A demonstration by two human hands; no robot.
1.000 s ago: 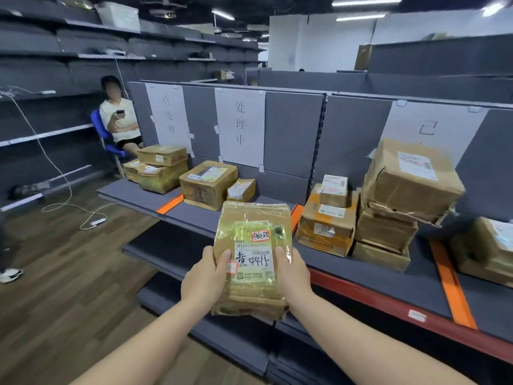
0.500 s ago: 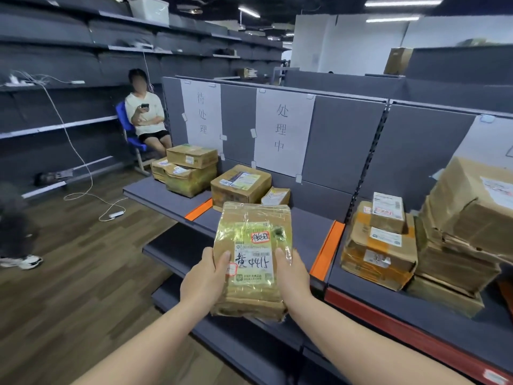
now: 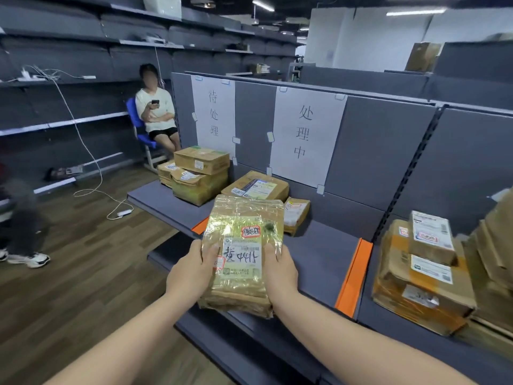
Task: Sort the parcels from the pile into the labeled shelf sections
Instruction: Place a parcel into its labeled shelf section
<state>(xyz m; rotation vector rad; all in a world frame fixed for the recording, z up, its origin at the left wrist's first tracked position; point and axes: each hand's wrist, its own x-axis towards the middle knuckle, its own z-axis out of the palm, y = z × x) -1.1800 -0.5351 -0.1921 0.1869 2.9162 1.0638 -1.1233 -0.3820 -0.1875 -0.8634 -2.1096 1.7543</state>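
1. Parcel (image 3: pixel 243 254) wrapped in glossy yellowish tape, held upright in front of the shelf (image 3: pixel 319 254), above its front edge. White label on its face with handwritten "4411" after one character; red-bordered sticker above with handwriting, not legible.
2. Left hand (image 3: pixel 191 270) gripping the parcel's left edge, right hand (image 3: pixel 279 269) gripping its right edge; thumbs laid on the front face, other fingers curled behind, out of sight.
3. Two paper signs on the grey back panel: left sign (image 3: pixel 213 115) reading "待处理", right sign (image 3: pixel 305 134) reading "处理中".
4. Orange dividers (image 3: pixel 354 276) separating the shelf sections. Stacked boxes (image 3: pixel 195 176) under the left sign; a flat box (image 3: pixel 255 187) and a small packet (image 3: pixel 295 215) under the right sign; further labelled boxes (image 3: pixel 422 273) in the section to the right.
5. Wood-pattern floor (image 3: pixel 83 273). Seated person (image 3: pixel 156 112) on a blue chair beyond the shelf end, holding a phone. White cable (image 3: pixel 91 162) trailing from wall shelving to the floor.
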